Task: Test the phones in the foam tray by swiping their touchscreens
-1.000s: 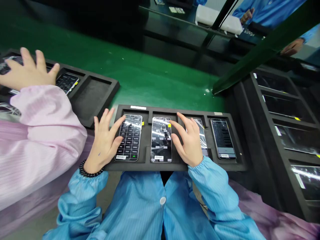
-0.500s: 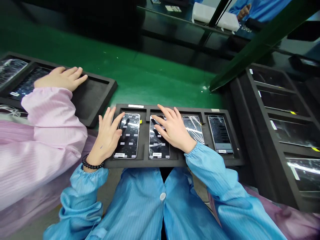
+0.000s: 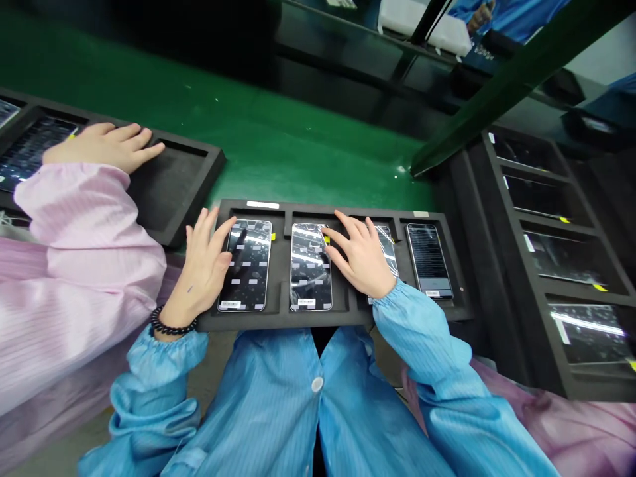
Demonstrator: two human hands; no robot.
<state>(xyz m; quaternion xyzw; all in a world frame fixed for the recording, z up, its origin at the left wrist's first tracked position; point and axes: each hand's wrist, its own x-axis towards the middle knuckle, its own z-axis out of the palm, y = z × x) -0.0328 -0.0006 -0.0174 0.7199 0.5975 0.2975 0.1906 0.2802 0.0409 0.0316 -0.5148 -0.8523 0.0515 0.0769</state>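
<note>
A black foam tray (image 3: 278,291) lies before me with several smartphones in its slots. My left hand (image 3: 205,265), fingers apart, rests at the tray's left end, its index fingertip by the top left corner of the leftmost phone (image 3: 248,265). My right hand (image 3: 362,258) is spread over the divider between the second phone (image 3: 311,271) and the third phone (image 3: 390,245), fingertips near the second phone's upper right edge. It partly covers the third phone. The rightmost phone (image 3: 430,262) shows lines of text on its lit screen.
At left, a co-worker's hand (image 3: 106,147) in a pink sleeve rests on another foam tray (image 3: 199,189). Stacked black trays (image 3: 539,291) holding phones stand at right. A green post (image 3: 477,106) rises behind, and a green work surface (image 3: 298,156) lies beyond my tray.
My right hand has moved right, off the second phone's screen, and now covers more of the third phone. My left hand keeps its place. The whole view has shifted slightly.
</note>
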